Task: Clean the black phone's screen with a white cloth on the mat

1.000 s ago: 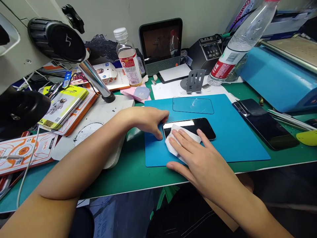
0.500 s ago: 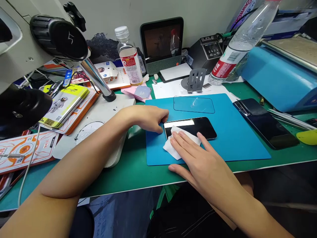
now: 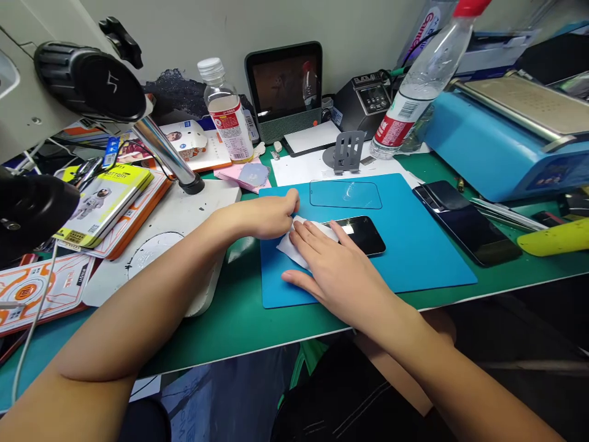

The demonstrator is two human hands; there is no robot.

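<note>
Head view: a person works at a green table [image 3: 230, 331] with both hands on a phone.
Change: the white wipe [image 3: 294, 245] now lies over the left end of the phone [image 3: 361, 234], where half a second ago it was more toward the near edge; the right hand has slid left with it, and more of the dark screen is bare.
Right hand [image 3: 335, 276]: it lies flat on the wipe, the fingers [image 3: 317, 236] straight and slightly spread, pressing the wipe on the glass.
Left hand [image 3: 269, 215]: it rests at the left end of the phone, the fingers curled together against the edge of the wipe; whether they pinch it I cannot tell.
Phone place: it lies on the blue mat [image 3: 414, 258], near the middle, its long side across the view.
Materials: the mat is smooth and rectangular; the phone is glossy black with rounded corners; the wipe is soft and crumpled; a thin clear screen protector [image 3: 345, 194] lies flat just behind the phone.
Other things: a second dark phone [image 3: 464, 221] lies to the right, partly off the mat; a clear plastic bottle [image 3: 225, 110] stands behind.
Writing: the yellow box [image 3: 103, 199] at the left shows "BATTERY"; the bottle label is red and white, too small to read.
</note>
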